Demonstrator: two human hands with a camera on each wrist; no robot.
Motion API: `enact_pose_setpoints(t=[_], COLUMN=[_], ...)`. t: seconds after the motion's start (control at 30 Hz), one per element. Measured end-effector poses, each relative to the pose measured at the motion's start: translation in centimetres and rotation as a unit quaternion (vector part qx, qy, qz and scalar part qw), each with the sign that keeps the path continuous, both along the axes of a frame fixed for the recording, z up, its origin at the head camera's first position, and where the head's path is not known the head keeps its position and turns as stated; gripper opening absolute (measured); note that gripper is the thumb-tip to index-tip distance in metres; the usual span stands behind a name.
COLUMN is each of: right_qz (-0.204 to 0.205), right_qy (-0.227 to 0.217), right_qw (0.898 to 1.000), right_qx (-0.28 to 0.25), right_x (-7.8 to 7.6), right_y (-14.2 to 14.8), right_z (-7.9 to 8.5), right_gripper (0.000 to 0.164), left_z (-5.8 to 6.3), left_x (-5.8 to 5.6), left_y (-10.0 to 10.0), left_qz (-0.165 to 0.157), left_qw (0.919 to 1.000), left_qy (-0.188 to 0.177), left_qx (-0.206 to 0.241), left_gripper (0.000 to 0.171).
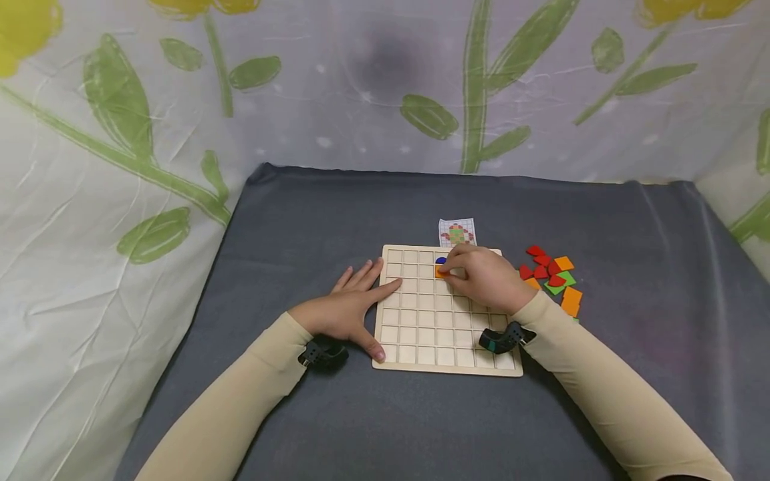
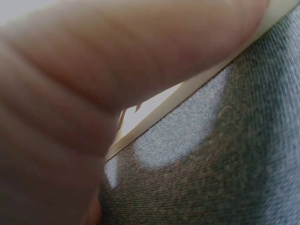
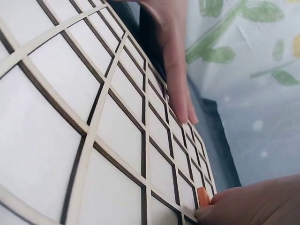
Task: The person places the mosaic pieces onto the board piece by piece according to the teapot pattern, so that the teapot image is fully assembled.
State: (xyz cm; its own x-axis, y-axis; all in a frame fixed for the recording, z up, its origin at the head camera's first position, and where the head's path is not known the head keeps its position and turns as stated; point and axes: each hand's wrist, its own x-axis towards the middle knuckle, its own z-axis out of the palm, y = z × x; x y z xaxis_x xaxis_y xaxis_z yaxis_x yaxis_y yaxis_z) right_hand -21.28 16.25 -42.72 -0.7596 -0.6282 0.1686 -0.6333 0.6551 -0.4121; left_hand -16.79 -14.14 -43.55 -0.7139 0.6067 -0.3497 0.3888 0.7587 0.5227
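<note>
A wooden grid board (image 1: 425,319) lies on the dark cloth, divided into many square cells. My left hand (image 1: 344,310) rests along its left edge with fingers spread, thumb near the bottom corner. Between thumb and fingertips, my right hand (image 1: 481,277) pinches an orange square tile (image 1: 440,272) at a cell near the board's top. In the right wrist view that orange tile (image 3: 203,197) stands tilted above the grid. Just beyond it, a blue piece (image 1: 442,260) sits in the top row, partly covered by the right hand. The left thumb (image 2: 154,51) overlaps the board's rim in the left wrist view.
A small printed card (image 1: 457,232) with a coloured grid pattern lies behind the board, its lower part hidden. To the right, loose red pieces (image 1: 541,272), orange tiles (image 1: 571,300) and green tiles (image 1: 566,278) form a scattered pile. A flower-patterned curtain (image 1: 361,87) hangs behind the table.
</note>
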Motion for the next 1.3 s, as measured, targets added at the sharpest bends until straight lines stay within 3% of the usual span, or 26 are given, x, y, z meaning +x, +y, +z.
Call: enact_pose_setpoints(t=[0.3,0.77,1.07,1.3], right_qz=[-0.016,0.015,-0.037,-0.081], right_qy=[0.010,0.032,0.011,-0.014], right_qw=[1.000,0.999,0.999,0.997], right_qx=[-0.013,-0.019,-0.029,0.004], right_x=[-0.1,0.4,0.9,1.1], right_y=[-0.4,1.0,3.7,6.3], right_z=[-0.2,-0.5,0.0,0.3], right_gripper=[0.013,0.010,0.013,0.018], left_z=[0.1,-0.1,-0.2,0.0], left_x=[-0.1,0.0,-0.1,0.0], left_y=[-0.1,0.1,0.1,0.1], left_qz=[0.004,0.005,0.006,0.008], left_qw=[1.0000,1.0000,1.0000,0.9999], left_qy=[0.001,0.000,0.004,-0.001], left_qx=[0.005,0.005,0.004,0.007], left_gripper=[0.137,0.137,0.138,0.137])
